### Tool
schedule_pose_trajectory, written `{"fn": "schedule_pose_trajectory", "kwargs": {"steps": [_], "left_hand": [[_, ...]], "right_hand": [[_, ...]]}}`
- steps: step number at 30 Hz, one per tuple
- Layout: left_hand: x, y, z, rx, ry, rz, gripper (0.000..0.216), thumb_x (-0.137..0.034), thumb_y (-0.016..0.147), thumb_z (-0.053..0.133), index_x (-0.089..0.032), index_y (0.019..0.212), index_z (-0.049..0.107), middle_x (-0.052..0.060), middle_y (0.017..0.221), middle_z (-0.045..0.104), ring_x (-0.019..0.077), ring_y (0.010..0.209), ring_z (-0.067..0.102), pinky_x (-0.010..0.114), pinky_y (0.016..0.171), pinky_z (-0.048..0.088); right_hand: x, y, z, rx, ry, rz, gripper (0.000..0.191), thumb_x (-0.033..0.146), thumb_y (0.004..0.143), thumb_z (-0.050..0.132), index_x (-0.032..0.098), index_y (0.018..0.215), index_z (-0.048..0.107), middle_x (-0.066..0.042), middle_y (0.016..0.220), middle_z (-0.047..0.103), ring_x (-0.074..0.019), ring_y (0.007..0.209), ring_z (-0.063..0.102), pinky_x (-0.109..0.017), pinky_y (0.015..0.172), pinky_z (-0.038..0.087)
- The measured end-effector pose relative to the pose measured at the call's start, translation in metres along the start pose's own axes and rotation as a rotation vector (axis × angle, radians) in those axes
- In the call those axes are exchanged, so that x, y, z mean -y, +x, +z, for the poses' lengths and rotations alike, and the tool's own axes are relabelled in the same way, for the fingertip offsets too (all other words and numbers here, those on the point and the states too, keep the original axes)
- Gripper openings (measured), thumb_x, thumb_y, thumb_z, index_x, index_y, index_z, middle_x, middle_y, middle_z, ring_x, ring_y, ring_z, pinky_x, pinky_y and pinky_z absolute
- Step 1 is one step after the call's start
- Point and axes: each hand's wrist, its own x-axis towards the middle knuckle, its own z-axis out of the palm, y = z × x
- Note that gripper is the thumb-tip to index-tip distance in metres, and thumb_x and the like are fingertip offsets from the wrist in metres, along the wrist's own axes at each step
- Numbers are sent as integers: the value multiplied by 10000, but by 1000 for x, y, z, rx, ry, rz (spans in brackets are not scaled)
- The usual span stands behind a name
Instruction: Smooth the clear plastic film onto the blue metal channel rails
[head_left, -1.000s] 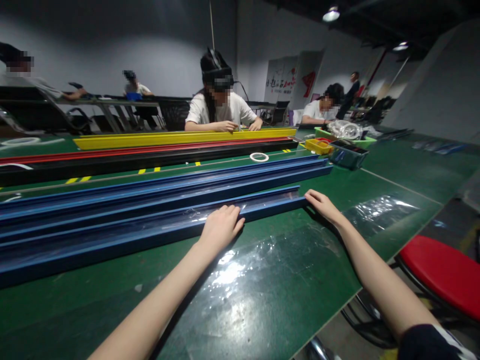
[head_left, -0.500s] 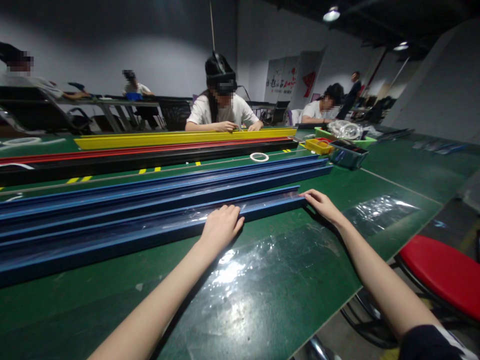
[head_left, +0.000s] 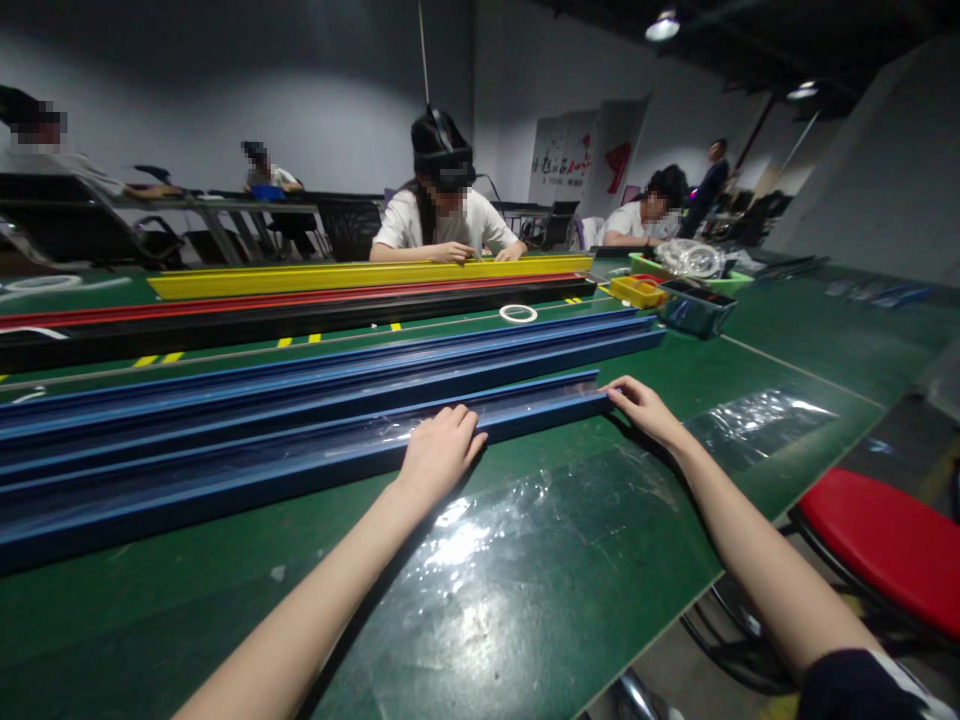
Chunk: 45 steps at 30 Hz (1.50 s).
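Note:
A long blue channel strip (head_left: 300,457) lies on the green table, with clear film showing inside its trough. My left hand (head_left: 442,445) rests over its near wall, fingers bent into the trough and thumb along the front. At the strip's right end, my right hand (head_left: 637,402) pinches the tip between thumb and fingers. Whether some film is also between those fingertips is too small to tell. Just behind lies a second blue channel piece (head_left: 450,370), parallel and untouched by either hand.
Clear plastic sheets (head_left: 517,540) lie on the near tabletop. Beyond are a white ring (head_left: 518,314), a black-and-red strip (head_left: 300,312), a yellow strip (head_left: 360,278) under a co-worker's hands, and small bins (head_left: 694,308). A red stool (head_left: 885,540) stands at the right edge.
Almost nothing differs. Both my hands keep their places on the blue channel strip, with only a very slight shift of the fingers.

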Motion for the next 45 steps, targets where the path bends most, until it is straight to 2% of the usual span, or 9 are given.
{"fn": "schedule_pose_trajectory", "kwargs": {"steps": [5, 16, 25, 30, 36, 38, 41, 43, 45], "left_hand": [[0, -1, -1, -2, -28, -65, 242, -389, 906, 377, -182, 958, 491, 63, 1020, 561, 191, 934, 544, 260, 633, 409], [2, 0, -4, 46, -80, -114, 281, -427, 891, 401, -174, 872, 521, 67, 903, 614, 197, 897, 569, 261, 666, 412], [12, 0, -14, 111, -113, -122, 264, -433, 863, 460, -192, 916, 557, 48, 934, 646, 204, 899, 598, 260, 651, 407], [35, -17, -19, 117, -112, -128, 270, -427, 860, 461, -202, 964, 567, 45, 973, 636, 184, 931, 584, 257, 704, 412], [63, -56, -13, 4, -27, -118, 280, -409, 882, 430, -191, 1009, 551, 63, 1015, 627, 196, 944, 568, 288, 764, 410], [66, -64, -9, -34, 0, -115, 278, -394, 892, 414, -184, 1020, 544, 73, 1020, 629, 198, 941, 567, 294, 770, 405], [66, -69, -4, -71, 28, -115, 272, -383, 903, 394, -182, 1007, 545, 76, 1003, 635, 197, 936, 566, 300, 778, 395], [64, -68, -3, -76, 33, -119, 274, -385, 905, 387, -182, 995, 547, 72, 980, 637, 196, 923, 567, 302, 773, 392], [63, -67, -2, -76, 32, -122, 275, -384, 906, 382, -181, 991, 547, 68, 965, 636, 196, 908, 566, 303, 761, 391]], "right_hand": [[-1, 0, 1, -23, -66, 1, 310, 500, 785, 489, 203, 831, 565, -16, 829, 609, -160, 763, 538, -277, 717, 429], [3, 0, -2, -25, -139, -1, 290, 481, 788, 473, 206, 769, 566, -2, 747, 601, -159, 712, 521, -266, 672, 407], [12, -5, 0, -61, -194, -15, 313, 494, 799, 441, 207, 737, 548, -5, 696, 571, -163, 685, 514, -267, 640, 386], [14, -5, 2, -76, -217, -30, 341, 524, 789, 435, 210, 731, 556, -13, 694, 582, -174, 690, 527, -279, 642, 393], [6, -5, 2, -89, -243, -18, 326, 508, 785, 436, 214, 769, 575, -36, 773, 617, -198, 728, 555, -314, 679, 412], [5, -5, 1, -114, -260, -58, 308, 482, 782, 444, 209, 801, 584, -62, 841, 627, -223, 801, 568, -343, 741, 418], [17, -5, 3, -198, -377, -207, 252, 400, 780, 463, 207, 883, 588, -90, 952, 619, -259, 937, 545, -395, 837, 389], [37, -6, 10, -225, -475, -320, 233, 320, 780, 468, 217, 958, 577, -87, 1013, 607, -265, 996, 519, -413, 867, 364], [63, -5, 23, -149, -501, -427, 243, 251, 786, 453, 221, 998, 568, -80, 1028, 604, -251, 997, 517, -398, 860, 364]]}}
